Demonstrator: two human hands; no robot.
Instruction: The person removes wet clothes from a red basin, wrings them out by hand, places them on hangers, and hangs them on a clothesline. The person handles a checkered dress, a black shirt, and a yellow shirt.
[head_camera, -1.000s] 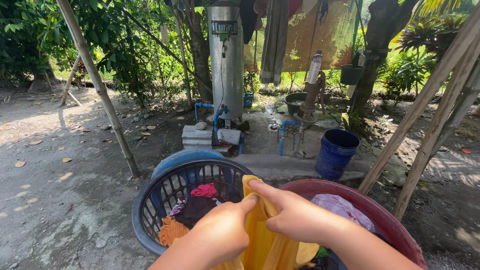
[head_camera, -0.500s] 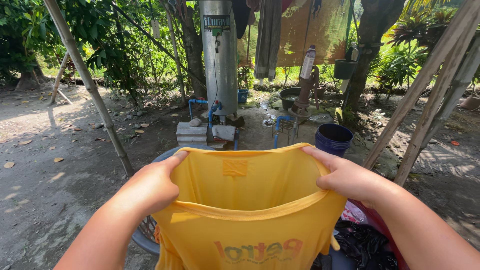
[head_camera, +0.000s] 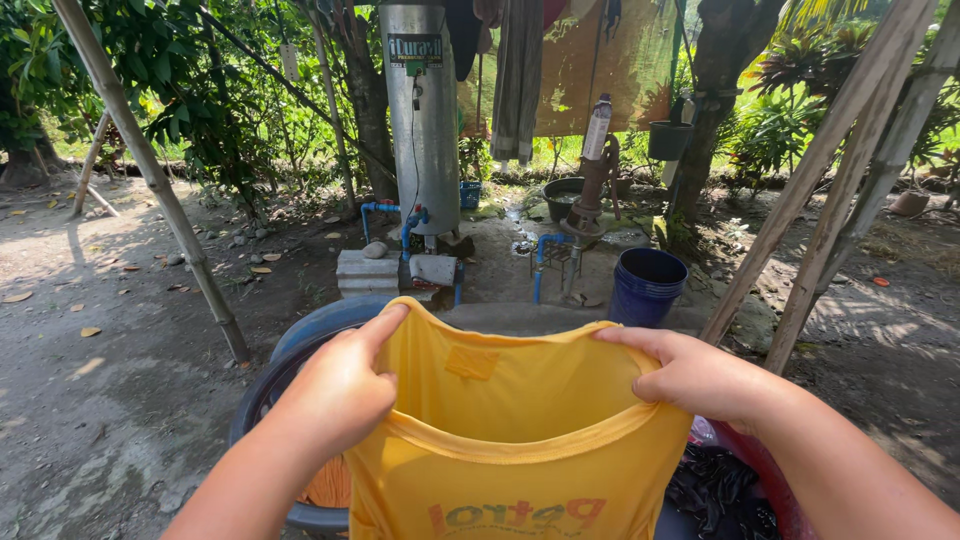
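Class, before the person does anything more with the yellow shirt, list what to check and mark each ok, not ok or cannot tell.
1. Left hand grips the yellow shirt at the shoulder: ok.
2. Right hand grips the other shoulder: ok.
3. Shirt spread open between the hands: ok.
4. Shirt turned right side out: not ok, neck patch and mirrored print show.
5. Shirt hem above the laundry basket: cannot tell, out of frame.
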